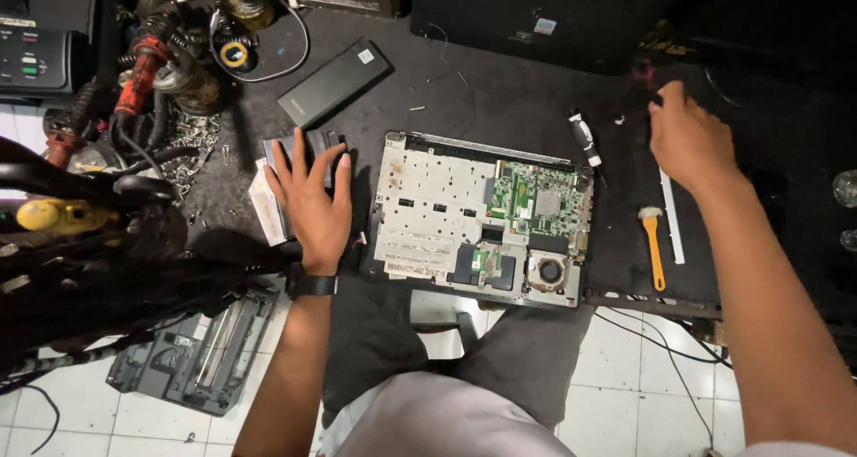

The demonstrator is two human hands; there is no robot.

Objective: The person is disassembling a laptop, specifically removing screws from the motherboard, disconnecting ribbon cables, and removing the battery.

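Clutter at left edge: coiled cables and metal parts (170,64) are heaped at the far left corner of the surface (500,91); a roll of tape (234,55) lies among them
Black slab: a flat black rectangular pack (334,81) lies near the far left part of the surface, its long axis running diagonally toward the far right
Left hand: the left hand (314,203) is laid flat, fingers spread open, on a dark flat part (295,145) near the left edge; a black watch (312,285) is worn on the wrist; nothing is gripped
Dark flat part: judged stiff, thin and light; it is pressed down by the palm and would best be taken by its edges
Opened laptop base: the laptop base (486,216) lies at the middle of the near edge, long axis parallel to that edge, with the green circuit board (536,194) and fan (550,270) toward the right end
Handling of base: judged rigid but fragile where the board is exposed; it should be held by the outer frame, not the board
Screwdriver: a small black-and-white tool (584,137) lies just beyond the base's far right corner
Brush: a yellow-handled brush (653,243) lies right of the base, pointing away from the near edge, beside a white strip (671,216)
Right hand: the right hand (687,140) is set toward the far right, fingers curled onto something dark; what is gripped cannot be told
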